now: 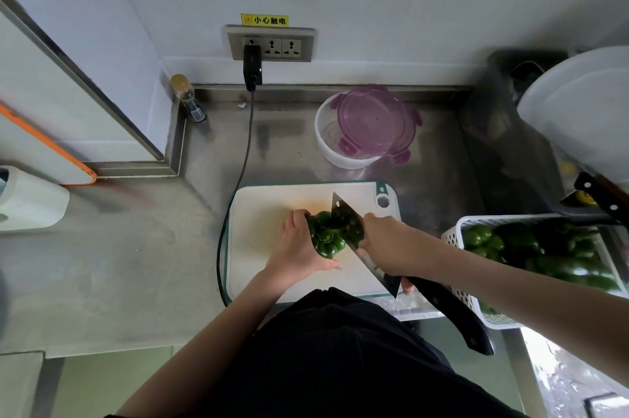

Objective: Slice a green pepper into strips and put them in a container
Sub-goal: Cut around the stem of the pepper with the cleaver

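Bottle [189, 98] in counter corner, plug [252, 67] in wall socket [271, 44].

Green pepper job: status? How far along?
Early. Done: whole pepper set on the cutting board. In hand: left hand holds it, right hand presses the cleaver in. Left: no strips visible; the container holds no pepper, its purple lid resting askew.

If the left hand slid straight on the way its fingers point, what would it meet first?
The left hand already grips the green pepper; its fingers point toward the knife blade cutting into the pepper. Past the pepper it would probably meet that blade first, though depth is unclear.
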`<state>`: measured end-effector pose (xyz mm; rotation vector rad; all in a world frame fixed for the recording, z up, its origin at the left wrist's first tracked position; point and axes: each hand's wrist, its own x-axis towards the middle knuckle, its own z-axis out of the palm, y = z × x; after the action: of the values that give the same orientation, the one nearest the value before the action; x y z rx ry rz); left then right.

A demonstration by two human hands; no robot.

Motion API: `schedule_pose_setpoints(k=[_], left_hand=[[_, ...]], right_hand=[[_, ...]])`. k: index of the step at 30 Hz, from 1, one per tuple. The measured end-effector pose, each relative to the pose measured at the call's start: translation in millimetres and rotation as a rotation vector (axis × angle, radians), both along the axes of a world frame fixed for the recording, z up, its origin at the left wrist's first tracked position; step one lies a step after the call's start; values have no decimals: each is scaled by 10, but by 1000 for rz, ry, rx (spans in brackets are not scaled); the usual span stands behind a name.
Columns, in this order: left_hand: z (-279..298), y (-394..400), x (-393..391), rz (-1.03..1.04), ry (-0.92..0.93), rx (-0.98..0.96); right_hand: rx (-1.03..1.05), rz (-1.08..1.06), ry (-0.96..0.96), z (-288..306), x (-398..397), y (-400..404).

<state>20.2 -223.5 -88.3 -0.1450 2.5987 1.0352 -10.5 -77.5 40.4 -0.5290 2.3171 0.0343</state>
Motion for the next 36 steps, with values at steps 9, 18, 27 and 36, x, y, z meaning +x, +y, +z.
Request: schedule_pose_setpoints(k=[9, 18, 27, 36], left_hand=[[-34, -15, -36, -15, -61, 28], [-94, 11, 28, -4, 8, 18], [-139, -4, 21, 16, -22, 80], [-143, 36, 43, 23, 43, 57]], right_hand=[[-73, -206, -2, -76, 68, 8], [11, -49, 12, 48, 83, 56], [21, -18, -104, -132, 141, -17], [24, -37, -92, 26, -183, 23]])
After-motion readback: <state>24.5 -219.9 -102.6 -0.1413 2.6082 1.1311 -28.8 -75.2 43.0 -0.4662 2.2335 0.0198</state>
